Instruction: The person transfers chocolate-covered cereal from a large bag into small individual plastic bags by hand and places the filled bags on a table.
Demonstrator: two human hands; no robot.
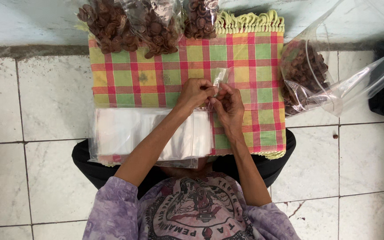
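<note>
Pinching a small clear plastic bag [218, 80] between them, the left hand [195, 92] and right hand [229, 104] meet over a checked cloth [245, 58], fingertips pressed onto the thin film, which sticks up just above the grip. Nearer the body than the grip, left of it, lies a stack of clear empty bags [125, 133]. Beyond the grip sit packed bags of brown pieces [152, 24]; to its right, a large open bag of brown pieces [307, 75] rests on the tiled floor [45, 102].
</note>
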